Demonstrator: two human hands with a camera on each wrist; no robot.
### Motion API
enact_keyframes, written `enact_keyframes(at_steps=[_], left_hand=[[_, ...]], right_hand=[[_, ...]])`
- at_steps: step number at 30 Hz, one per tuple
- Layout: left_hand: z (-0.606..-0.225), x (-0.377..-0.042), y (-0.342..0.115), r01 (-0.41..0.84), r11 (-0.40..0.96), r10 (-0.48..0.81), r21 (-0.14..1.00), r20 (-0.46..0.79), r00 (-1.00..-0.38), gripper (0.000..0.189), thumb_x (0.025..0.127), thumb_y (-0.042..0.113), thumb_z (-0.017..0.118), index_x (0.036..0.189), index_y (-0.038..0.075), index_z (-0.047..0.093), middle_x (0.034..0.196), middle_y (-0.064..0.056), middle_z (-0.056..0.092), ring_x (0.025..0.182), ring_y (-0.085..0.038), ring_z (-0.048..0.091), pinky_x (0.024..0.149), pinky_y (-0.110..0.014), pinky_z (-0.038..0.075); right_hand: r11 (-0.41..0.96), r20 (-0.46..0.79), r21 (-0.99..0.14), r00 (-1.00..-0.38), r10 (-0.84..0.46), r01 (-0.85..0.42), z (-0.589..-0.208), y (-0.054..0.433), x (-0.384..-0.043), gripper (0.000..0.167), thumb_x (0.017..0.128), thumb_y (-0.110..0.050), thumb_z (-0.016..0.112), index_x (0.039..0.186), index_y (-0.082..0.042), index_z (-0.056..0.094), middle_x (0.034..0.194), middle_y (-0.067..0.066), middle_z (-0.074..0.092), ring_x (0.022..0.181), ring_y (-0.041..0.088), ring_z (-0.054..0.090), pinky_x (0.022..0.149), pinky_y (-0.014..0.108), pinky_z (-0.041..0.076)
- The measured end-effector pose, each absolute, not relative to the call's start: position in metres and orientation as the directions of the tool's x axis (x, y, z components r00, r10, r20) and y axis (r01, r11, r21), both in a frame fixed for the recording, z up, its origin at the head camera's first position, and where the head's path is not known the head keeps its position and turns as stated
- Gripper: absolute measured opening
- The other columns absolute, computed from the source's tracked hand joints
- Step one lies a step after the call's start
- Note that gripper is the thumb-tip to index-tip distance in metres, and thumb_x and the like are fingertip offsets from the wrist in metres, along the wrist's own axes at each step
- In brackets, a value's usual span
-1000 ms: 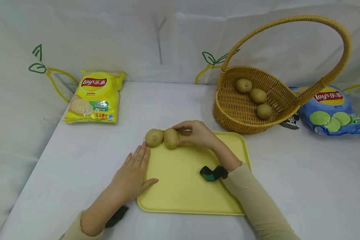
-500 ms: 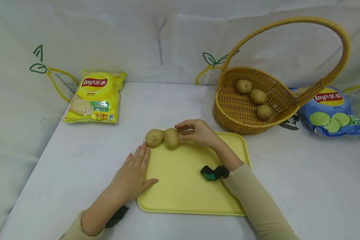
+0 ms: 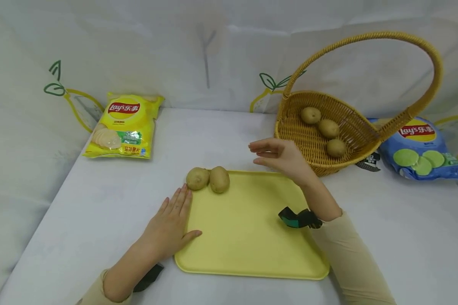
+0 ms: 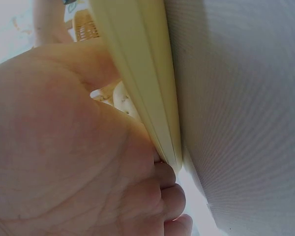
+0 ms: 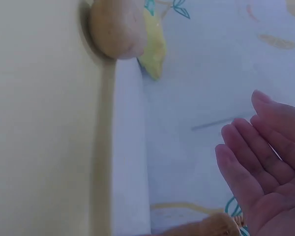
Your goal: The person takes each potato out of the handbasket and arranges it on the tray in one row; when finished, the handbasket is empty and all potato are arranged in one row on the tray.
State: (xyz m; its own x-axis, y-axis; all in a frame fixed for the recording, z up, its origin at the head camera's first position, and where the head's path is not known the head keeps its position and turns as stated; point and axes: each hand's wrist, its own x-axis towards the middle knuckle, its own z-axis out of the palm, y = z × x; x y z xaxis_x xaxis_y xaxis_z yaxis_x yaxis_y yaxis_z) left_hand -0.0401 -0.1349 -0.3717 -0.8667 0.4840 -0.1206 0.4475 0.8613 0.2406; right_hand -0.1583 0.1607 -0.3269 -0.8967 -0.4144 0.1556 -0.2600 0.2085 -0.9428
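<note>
Two potatoes sit side by side at the far left corner of a yellow tray (image 3: 252, 237): a left potato (image 3: 197, 178) and a right potato (image 3: 219, 179). My left hand (image 3: 169, 228) lies along the tray's left edge, fingers straight, fingertips right by the left potato; the left wrist view shows its palm against the tray's rim (image 4: 142, 73). Over the far right part of the tray is my right hand (image 3: 282, 159), fingers loosely bent and nothing between them. In the right wrist view that hand (image 5: 270, 162) is apart from the potato (image 5: 118, 29).
A wicker basket (image 3: 299, 131) with a tall handle stands at the back right, holding several potatoes (image 3: 328, 128). A blue chip bag (image 3: 420, 152) lies to its right, partly behind it. A yellow chip bag (image 3: 124, 127) leans at the back left, against a white printed cloth.
My right hand has let go of the right potato and moved right and back toward the basket. The tray's right side has swung slightly outward; my left hand has stayed put.
</note>
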Motion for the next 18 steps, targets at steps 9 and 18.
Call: enact_keyframes(at_steps=[9, 18], left_hand=[[-0.371, -0.041, -0.132, 0.435, 0.863, 0.481, 0.258, -0.149, -0.864, 0.089, 0.09, 0.044, 0.059, 0.144, -0.013, 0.018, 0.152, -0.029, 0.009, 0.141, -0.039, 0.012, 0.109, -0.054, 0.02], [-0.374, -0.04, -0.136, 0.442, 0.866, 0.479, 0.232, -0.139, -0.866, 0.089, 0.09, 0.045, 0.059, 0.144, -0.013, 0.019, 0.152, -0.029, 0.009, 0.14, -0.039, 0.013, 0.108, -0.055, 0.021]], right_hand=[[0.176, 0.227, -0.943, -0.932, -0.284, -0.283, -0.313, 0.219, -0.152, 0.03, 0.083, 0.006, 0.067, 0.112, 0.005, 0.065, 0.109, 0.004, 0.068, 0.097, 0.012, 0.065, 0.078, 0.021, 0.052], [0.114, 0.301, -0.939, -0.936, -0.185, -0.324, -0.307, 0.252, -0.153, 0.029, 0.081, 0.013, 0.065, 0.11, 0.011, 0.064, 0.104, 0.004, 0.069, 0.093, 0.012, 0.066, 0.076, 0.019, 0.052]])
